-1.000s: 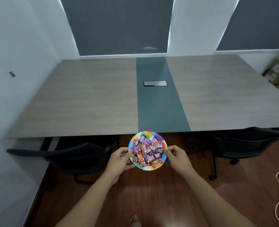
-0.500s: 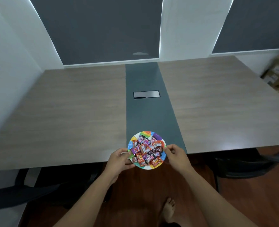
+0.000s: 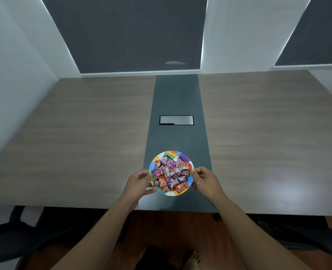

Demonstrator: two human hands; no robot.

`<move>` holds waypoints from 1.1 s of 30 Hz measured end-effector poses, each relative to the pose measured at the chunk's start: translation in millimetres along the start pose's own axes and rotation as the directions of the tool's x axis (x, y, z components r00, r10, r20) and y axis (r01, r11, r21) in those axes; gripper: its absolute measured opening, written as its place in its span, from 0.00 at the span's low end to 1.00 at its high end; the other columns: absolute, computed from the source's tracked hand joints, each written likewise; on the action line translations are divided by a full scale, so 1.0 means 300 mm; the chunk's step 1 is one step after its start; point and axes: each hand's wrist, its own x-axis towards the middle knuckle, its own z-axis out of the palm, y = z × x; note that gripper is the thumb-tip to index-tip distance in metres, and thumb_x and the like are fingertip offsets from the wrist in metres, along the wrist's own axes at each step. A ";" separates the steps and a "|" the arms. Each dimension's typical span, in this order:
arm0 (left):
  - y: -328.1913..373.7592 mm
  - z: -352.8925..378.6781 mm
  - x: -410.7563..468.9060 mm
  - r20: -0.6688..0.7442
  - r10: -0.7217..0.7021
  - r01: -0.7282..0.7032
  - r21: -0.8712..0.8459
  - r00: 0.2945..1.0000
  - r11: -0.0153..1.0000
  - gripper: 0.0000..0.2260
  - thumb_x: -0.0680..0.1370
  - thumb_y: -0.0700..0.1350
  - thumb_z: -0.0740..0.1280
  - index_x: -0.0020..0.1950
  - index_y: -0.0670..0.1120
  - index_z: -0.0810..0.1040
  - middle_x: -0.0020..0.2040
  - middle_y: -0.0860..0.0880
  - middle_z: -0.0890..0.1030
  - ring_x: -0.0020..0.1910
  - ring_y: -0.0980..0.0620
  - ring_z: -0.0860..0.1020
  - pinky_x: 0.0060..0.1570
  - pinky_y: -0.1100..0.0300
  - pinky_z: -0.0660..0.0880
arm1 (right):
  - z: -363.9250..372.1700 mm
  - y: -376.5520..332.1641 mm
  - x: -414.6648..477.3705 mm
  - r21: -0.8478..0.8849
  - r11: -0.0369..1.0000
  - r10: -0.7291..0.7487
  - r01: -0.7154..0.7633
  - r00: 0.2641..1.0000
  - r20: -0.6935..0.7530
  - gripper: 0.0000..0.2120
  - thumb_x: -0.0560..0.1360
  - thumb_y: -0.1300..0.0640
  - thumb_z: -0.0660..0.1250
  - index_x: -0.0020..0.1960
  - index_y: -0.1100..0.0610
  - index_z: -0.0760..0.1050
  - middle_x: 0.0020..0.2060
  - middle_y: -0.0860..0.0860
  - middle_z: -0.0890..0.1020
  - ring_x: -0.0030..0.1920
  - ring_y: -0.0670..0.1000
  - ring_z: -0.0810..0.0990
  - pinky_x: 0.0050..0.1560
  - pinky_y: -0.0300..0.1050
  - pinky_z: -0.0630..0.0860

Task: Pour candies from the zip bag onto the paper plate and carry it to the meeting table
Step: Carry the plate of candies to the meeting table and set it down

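Seen from the head camera, the left hand (image 3: 137, 182) and right hand (image 3: 206, 180) pinch opposite rims of the paper plate (image 3: 182, 156), heaped with candies (image 3: 170, 175), over the table's (image 3: 83, 133) near edge. Lowering it level should prevent spills.

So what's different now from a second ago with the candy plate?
The person walked up to the meeting table, so the paper plate went from over the floor in front of the edge to over the table's dark middle strip. Same as before: left hand and right hand pinch its sides, candies piled on it.
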 end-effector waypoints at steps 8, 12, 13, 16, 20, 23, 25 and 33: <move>0.147 0.067 0.194 0.004 0.031 -0.031 0.018 1.000 0.999 0.08 0.86 0.45 0.68 0.59 0.44 0.85 0.54 0.43 0.89 0.52 0.43 0.88 0.51 0.46 0.89 | -0.060 -0.073 0.233 -0.012 1.000 -0.008 0.008 1.000 -0.007 0.08 0.86 0.53 0.66 0.55 0.57 0.80 0.45 0.53 0.89 0.38 0.48 0.88 0.39 0.40 0.84; 0.222 0.084 0.308 0.046 0.070 -0.070 0.003 0.997 0.998 0.09 0.86 0.45 0.67 0.58 0.43 0.85 0.53 0.42 0.89 0.50 0.44 0.87 0.45 0.52 0.88 | -0.078 -0.120 0.355 0.028 0.999 -0.017 0.017 1.000 -0.014 0.08 0.86 0.55 0.67 0.54 0.60 0.80 0.44 0.55 0.89 0.36 0.50 0.88 0.38 0.41 0.85; 0.244 0.089 0.339 0.051 0.074 -0.074 0.001 0.996 0.997 0.09 0.87 0.45 0.67 0.58 0.43 0.85 0.52 0.42 0.89 0.49 0.44 0.87 0.44 0.53 0.87 | -0.084 -0.136 0.388 0.022 1.000 -0.017 0.018 1.000 -0.021 0.08 0.86 0.54 0.68 0.54 0.59 0.80 0.44 0.55 0.89 0.38 0.52 0.89 0.39 0.42 0.86; 0.309 0.107 0.439 0.071 0.075 -0.075 -0.010 0.995 0.997 0.09 0.87 0.44 0.67 0.58 0.43 0.85 0.53 0.41 0.89 0.48 0.45 0.87 0.43 0.53 0.87 | -0.100 -0.189 0.489 0.004 1.000 -0.017 0.017 1.000 -0.027 0.09 0.86 0.54 0.68 0.54 0.60 0.80 0.43 0.54 0.89 0.35 0.47 0.89 0.36 0.38 0.83; 0.391 0.135 0.584 0.086 0.078 -0.076 -0.027 0.993 0.997 0.08 0.87 0.44 0.67 0.58 0.44 0.85 0.52 0.42 0.89 0.48 0.46 0.88 0.45 0.52 0.88 | -0.115 -0.259 0.649 -0.021 1.000 -0.015 0.014 0.999 -0.044 0.09 0.86 0.54 0.68 0.54 0.59 0.80 0.43 0.54 0.89 0.33 0.45 0.87 0.37 0.39 0.84; 0.448 0.156 0.703 0.089 0.074 -0.072 -0.020 0.993 0.997 0.08 0.87 0.44 0.67 0.58 0.44 0.85 0.53 0.43 0.89 0.49 0.46 0.88 0.45 0.52 0.88 | -0.113 -0.289 0.770 -0.041 0.999 -0.010 0.008 0.998 -0.056 0.08 0.86 0.54 0.67 0.53 0.58 0.80 0.44 0.55 0.89 0.34 0.46 0.87 0.37 0.40 0.83; 0.487 0.162 0.786 0.094 0.067 -0.067 0.001 0.993 0.998 0.08 0.87 0.44 0.67 0.58 0.45 0.85 0.53 0.43 0.89 0.49 0.46 0.88 0.43 0.54 0.88 | -0.104 -0.301 0.850 -0.024 1.000 0.007 -0.008 0.998 -0.058 0.08 0.86 0.54 0.68 0.53 0.58 0.80 0.45 0.55 0.89 0.34 0.46 0.87 0.37 0.40 0.84; 0.552 0.233 1.121 0.056 0.018 -0.022 0.073 0.998 0.997 0.09 0.87 0.45 0.67 0.61 0.45 0.84 0.54 0.46 0.87 0.48 0.51 0.88 0.36 0.62 0.85 | -0.066 -0.291 1.199 -0.080 0.994 0.075 -0.077 0.997 -0.033 0.08 0.86 0.52 0.68 0.54 0.56 0.80 0.47 0.53 0.89 0.35 0.47 0.90 0.40 0.45 0.87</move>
